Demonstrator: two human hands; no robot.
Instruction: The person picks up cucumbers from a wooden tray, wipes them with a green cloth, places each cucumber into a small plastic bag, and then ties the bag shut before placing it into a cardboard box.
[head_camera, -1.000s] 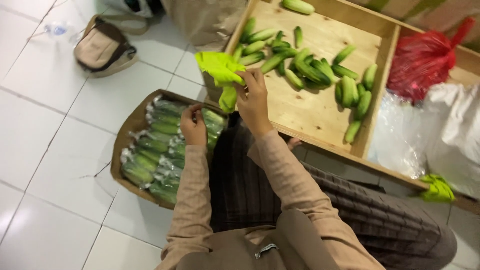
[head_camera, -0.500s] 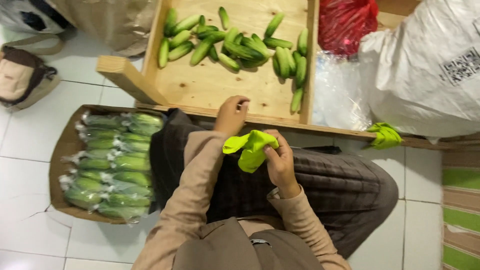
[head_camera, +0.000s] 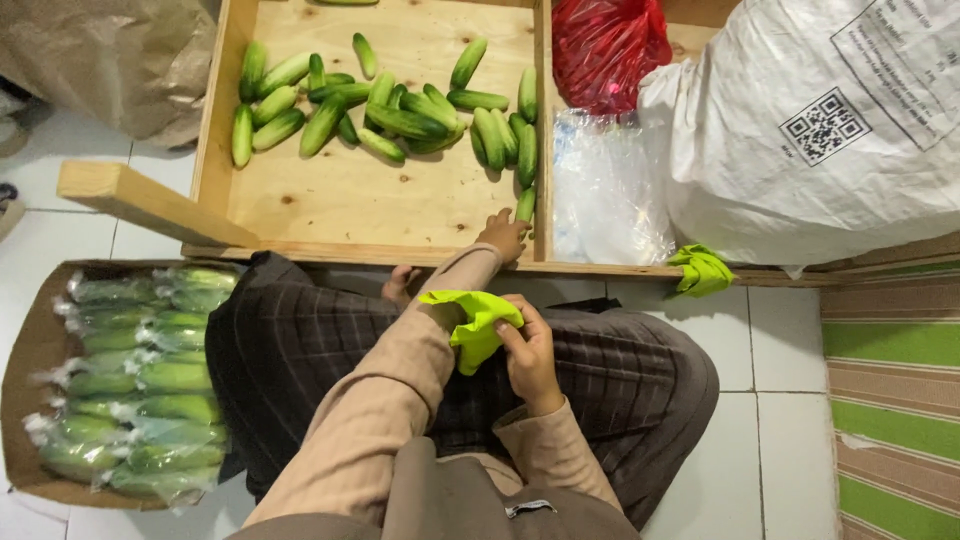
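- The right hand (head_camera: 530, 352) had its grip closed on a bright green cloth (head_camera: 472, 322), pinching it between thumb and fingers above the lap.
- The cloth was crumpled, and one end of it draped over the left forearm.
- The left hand (head_camera: 505, 233) was stretched forward to the near right corner of the wooden tray (head_camera: 350, 205); its fingers curled around the lower end of a cucumber (head_camera: 526, 204) that lay against the tray's divider.
- How firmly that left grip closed on the cucumber could not be told, as the fingertips were partly hidden.
- Both arms wore tan sleeves, and the person sat cross-legged on the tiled floor (head_camera: 790, 440) in a dark checked skirt (head_camera: 300, 350).
- A loose pile of cucumbers (head_camera: 400, 110) lay across the far half of the tray, well apart from the right hand.
- Right of the divider lay clear plastic bags (head_camera: 605, 190), with a red bag (head_camera: 605, 50) behind them.
- A large white sack (head_camera: 810, 130) leaned at the right, and a second green cloth (head_camera: 702, 270) hung over the tray's front edge just below it.
- On the floor to the person's left stood a cardboard box (head_camera: 30, 340) filled with wrapped cucumbers (head_camera: 140, 380) in rows.
- A striped mat (head_camera: 890, 400) lay at the far right.
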